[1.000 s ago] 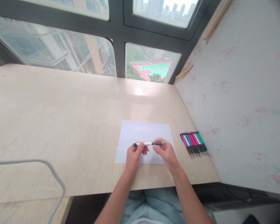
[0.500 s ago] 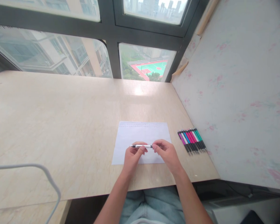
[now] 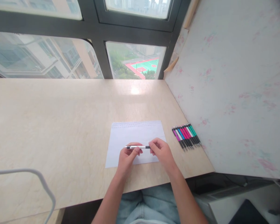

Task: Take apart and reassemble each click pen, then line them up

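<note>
A white pen [image 3: 141, 147] with black ends lies level between my two hands, above a sheet of paper [image 3: 135, 135]. My left hand [image 3: 128, 156] is closed around its barrel, thumb on top, with the clip end sticking out to the left. The fingers of my right hand [image 3: 160, 150] pinch the dark grip end, hiding the tip. Several lines of small writing run along the top of the sheet; the words are too small to read.
To the right of the paper, a row of coloured pens [image 3: 185, 137] lies side by side near the papered wall [image 3: 228, 93]. A pale cable [image 3: 40, 180] curves over the left front of the table [image 3: 49, 124]. Windows [image 3: 135, 60] stand along the back.
The view has turned slightly, so the scene sits further left. My right hand has slid a little outward along the pen, showing more of its dark grip.
</note>
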Available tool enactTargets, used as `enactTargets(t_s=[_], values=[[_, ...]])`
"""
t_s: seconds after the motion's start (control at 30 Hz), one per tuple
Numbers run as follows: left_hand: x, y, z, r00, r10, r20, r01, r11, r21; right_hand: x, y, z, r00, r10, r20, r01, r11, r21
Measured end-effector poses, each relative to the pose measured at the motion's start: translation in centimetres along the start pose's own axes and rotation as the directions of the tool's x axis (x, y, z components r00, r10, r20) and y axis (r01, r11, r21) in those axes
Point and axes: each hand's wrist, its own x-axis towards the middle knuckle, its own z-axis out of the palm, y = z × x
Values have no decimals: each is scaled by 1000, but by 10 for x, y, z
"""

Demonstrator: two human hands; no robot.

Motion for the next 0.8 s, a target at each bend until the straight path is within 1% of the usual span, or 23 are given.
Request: enactTargets(t_s=[0.1,0.2,0.3,0.37,0.43,0.5,0.57,0.67,0.8], values=[[1,2,2,1000,-17,1,17,999,-49,-2,0,-1,998,-57,-25,57,998,23],[1,2,2,1000,-28,-13,27,996,-89,-4,1,-2,994,-112,10,111,992,54],[0,1,2,1000,-29,-2,29,994,-106,-4,2,-2,995,-92,27,89,991,96],[0,0,1,999,-33,6,33,995,-98,-2,3,-3,999,-40,8,39,998,55],[0,0,1,999,-40,9,41,996,-83,-1,4,-5,1000,6,9,-6,999,-36],[1,0,2,999,-45,14,46,996,-78,0,4,-8,999,20,29,-17,994,-111],[1,1,3,998,-52,23,54,994,-93,-1,2,-11,999,3,36,2,991,-135],[0,0,4,997,-74,24,77,987,-144,-4,-1,-14,998,-44,40,47,994,-102],[-1,0,5,996,-84,-1,82,975,-206,-5,-3,-14,996,-86,33,87,996,-7]])
